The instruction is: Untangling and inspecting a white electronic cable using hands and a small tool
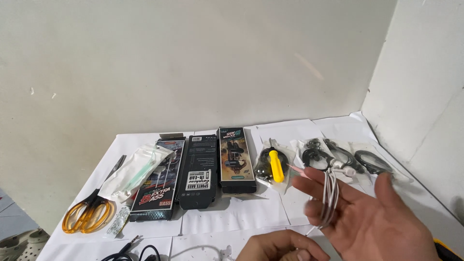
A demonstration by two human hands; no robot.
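Note:
My right hand [372, 220] is raised palm-up over the right side of the table, fingers spread. A white earphone cable [329, 197] is wound in a coil around its fingers, with the white earbuds [344, 169] sticking out above the fingertips. One strand of the cable trails down toward my left hand [282, 247], which sits low at the bottom edge with its fingers curled, apparently pinching that strand. Much of the left hand is cut off by the frame.
The paper-covered table [241, 212] holds three dark earphone boxes [199, 171], orange-handled scissors [89, 212], a clear pouch [133, 171], a yellow-handled tool [276, 166] and bagged black earphones [338, 157]. A black jack cable [128, 249] lies at the front. Walls close in behind and right.

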